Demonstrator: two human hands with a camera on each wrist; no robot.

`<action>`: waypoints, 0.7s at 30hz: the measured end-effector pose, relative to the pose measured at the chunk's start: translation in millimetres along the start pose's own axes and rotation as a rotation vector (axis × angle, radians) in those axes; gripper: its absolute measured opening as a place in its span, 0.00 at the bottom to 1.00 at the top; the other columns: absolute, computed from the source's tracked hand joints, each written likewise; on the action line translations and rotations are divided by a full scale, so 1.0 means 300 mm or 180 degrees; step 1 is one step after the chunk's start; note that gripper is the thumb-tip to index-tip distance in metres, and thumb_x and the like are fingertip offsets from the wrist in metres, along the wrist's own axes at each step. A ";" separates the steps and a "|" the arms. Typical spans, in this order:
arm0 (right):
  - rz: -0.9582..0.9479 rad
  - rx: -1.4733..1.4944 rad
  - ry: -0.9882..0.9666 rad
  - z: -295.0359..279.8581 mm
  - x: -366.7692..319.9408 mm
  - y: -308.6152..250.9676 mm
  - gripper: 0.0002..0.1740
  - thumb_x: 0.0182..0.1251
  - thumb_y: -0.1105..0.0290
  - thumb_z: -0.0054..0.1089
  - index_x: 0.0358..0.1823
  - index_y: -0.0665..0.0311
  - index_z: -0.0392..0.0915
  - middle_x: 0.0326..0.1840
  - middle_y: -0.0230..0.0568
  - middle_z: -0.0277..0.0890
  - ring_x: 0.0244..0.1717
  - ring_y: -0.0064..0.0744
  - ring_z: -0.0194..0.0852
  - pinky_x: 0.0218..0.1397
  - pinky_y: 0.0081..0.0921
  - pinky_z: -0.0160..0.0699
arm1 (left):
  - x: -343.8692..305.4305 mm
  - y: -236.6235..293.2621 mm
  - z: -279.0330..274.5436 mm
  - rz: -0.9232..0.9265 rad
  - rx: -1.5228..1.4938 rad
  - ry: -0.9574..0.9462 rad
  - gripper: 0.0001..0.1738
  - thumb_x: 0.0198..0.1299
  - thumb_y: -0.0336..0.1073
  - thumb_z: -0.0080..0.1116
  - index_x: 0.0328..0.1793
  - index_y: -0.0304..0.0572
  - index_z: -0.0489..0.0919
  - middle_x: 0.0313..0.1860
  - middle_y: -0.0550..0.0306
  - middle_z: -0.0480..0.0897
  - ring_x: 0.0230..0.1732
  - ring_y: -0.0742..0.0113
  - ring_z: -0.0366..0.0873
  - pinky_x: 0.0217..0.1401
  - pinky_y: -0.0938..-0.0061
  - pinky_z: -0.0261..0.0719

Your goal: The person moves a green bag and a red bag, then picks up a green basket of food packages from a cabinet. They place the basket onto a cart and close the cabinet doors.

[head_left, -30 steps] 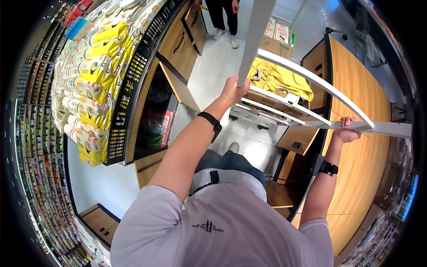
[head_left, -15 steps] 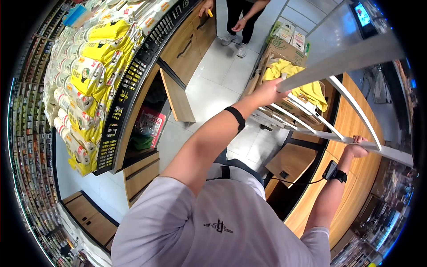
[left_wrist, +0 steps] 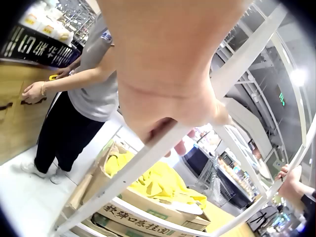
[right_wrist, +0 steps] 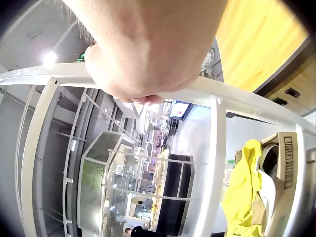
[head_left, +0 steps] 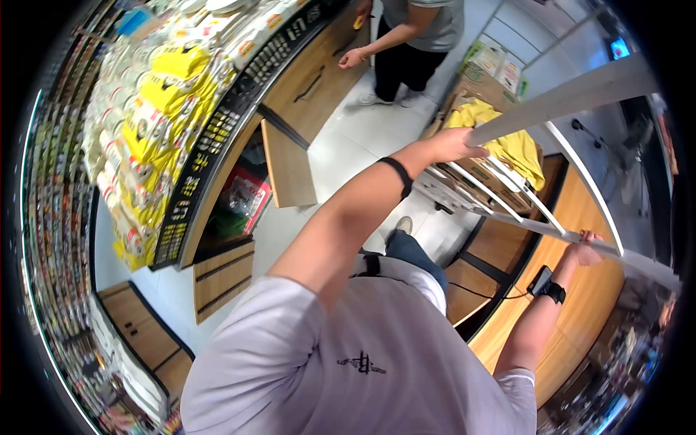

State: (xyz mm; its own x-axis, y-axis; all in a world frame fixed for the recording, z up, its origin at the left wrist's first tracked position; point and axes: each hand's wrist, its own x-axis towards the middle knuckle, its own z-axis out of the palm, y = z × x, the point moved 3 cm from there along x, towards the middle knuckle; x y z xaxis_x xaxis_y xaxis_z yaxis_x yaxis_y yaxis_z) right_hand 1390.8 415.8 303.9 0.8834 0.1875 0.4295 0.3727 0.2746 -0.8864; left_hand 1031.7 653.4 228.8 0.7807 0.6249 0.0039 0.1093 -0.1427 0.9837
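Note:
A white metal ladder-like frame [head_left: 573, 98] stands in front of me, its rails joined by several crossbars. My left hand [head_left: 457, 146] grips one rail; in the left wrist view the fingers of my left hand [left_wrist: 170, 111] wrap round this bar from above. Farther right, my right hand [head_left: 584, 251] holds the other rail. In the right wrist view, my right hand [right_wrist: 143, 74] is over that rail between two crossbars, with its fingers mostly hidden. Beyond the bars, a yellow cloth [left_wrist: 153, 180] lies on cardboard boxes [left_wrist: 148, 217].
Another person [head_left: 420, 29] stands ahead near a wooden drawer cabinet [head_left: 312, 83]. An open cabinet door [head_left: 288, 165] juts out at left, below a display heaped with yellow-and-white packs [head_left: 156, 90]. A wooden counter [head_left: 565, 290] runs along the right.
The view has turned, and the rail in my left hand has swung from upright to slanting right, that hand moving right with it. The other person has come further into view. Both hands keep their grip.

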 end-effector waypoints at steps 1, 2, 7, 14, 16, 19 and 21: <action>0.0181 0.0445 -0.0098 -0.018 0.045 0.056 0.14 0.60 0.65 0.44 0.23 0.68 0.68 0.13 0.44 0.64 0.14 0.34 0.63 0.21 0.28 0.66 | 0.029 -0.005 -0.011 0.0080 0.0180 -0.0289 0.38 0.48 0.65 0.64 0.55 0.41 0.76 0.46 0.50 0.82 0.49 0.59 0.78 0.53 0.69 0.73; 0.0376 0.0883 -0.0172 -0.041 0.092 0.113 0.16 0.60 0.63 0.44 0.24 0.69 0.69 0.13 0.45 0.65 0.14 0.35 0.64 0.22 0.30 0.68 | 0.083 -0.044 -0.007 -0.0178 0.1014 -0.0602 0.39 0.46 0.65 0.65 0.56 0.43 0.76 0.46 0.49 0.82 0.49 0.57 0.78 0.53 0.67 0.73; 0.0284 0.0088 -0.0840 -0.098 0.426 0.427 0.20 0.62 0.59 0.42 0.28 0.72 0.72 0.17 0.48 0.69 0.17 0.39 0.68 0.30 0.36 0.74 | 0.008 0.058 -0.072 -0.0538 0.2542 -0.0705 0.42 0.40 0.69 0.64 0.53 0.45 0.79 0.42 0.45 0.82 0.46 0.48 0.80 0.51 0.59 0.76; 0.0428 -0.0595 -0.1194 0.067 0.518 0.484 0.19 0.61 0.60 0.41 0.27 0.72 0.71 0.16 0.49 0.67 0.15 0.39 0.66 0.27 0.36 0.73 | 0.081 0.149 0.010 -0.0331 0.2530 -0.1746 0.40 0.40 0.67 0.65 0.50 0.43 0.80 0.44 0.44 0.82 0.46 0.50 0.79 0.52 0.61 0.75; 0.0467 -0.0567 -0.1205 0.135 0.534 0.492 0.19 0.61 0.61 0.40 0.27 0.72 0.71 0.16 0.49 0.67 0.15 0.38 0.65 0.26 0.36 0.72 | 0.125 0.148 -0.006 -0.0261 0.2437 -0.1891 0.39 0.40 0.67 0.66 0.50 0.42 0.80 0.45 0.44 0.82 0.46 0.50 0.79 0.52 0.62 0.75; 0.0453 -0.0553 -0.1161 0.182 0.583 0.461 0.19 0.60 0.61 0.40 0.26 0.72 0.70 0.15 0.50 0.66 0.14 0.38 0.64 0.24 0.36 0.72 | 0.192 0.169 0.013 -0.0152 0.2303 -0.2120 0.38 0.40 0.66 0.66 0.48 0.41 0.81 0.45 0.43 0.82 0.46 0.51 0.79 0.52 0.63 0.75; 0.0454 -0.0588 -0.1052 0.209 0.583 0.449 0.19 0.60 0.61 0.40 0.26 0.72 0.70 0.15 0.50 0.66 0.13 0.38 0.63 0.23 0.36 0.71 | 0.241 0.164 0.017 -0.0063 0.2196 -0.2344 0.38 0.40 0.65 0.67 0.48 0.41 0.81 0.46 0.43 0.81 0.47 0.52 0.79 0.52 0.63 0.74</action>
State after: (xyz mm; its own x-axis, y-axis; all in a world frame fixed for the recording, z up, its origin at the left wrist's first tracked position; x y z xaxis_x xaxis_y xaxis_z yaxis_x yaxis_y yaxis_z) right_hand 1577.7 544.8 270.3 0.8022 0.5130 0.3055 0.3243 0.0553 -0.9443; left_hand 1096.6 687.6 276.7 0.9350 0.0356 -0.3528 0.2765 -0.6960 0.6627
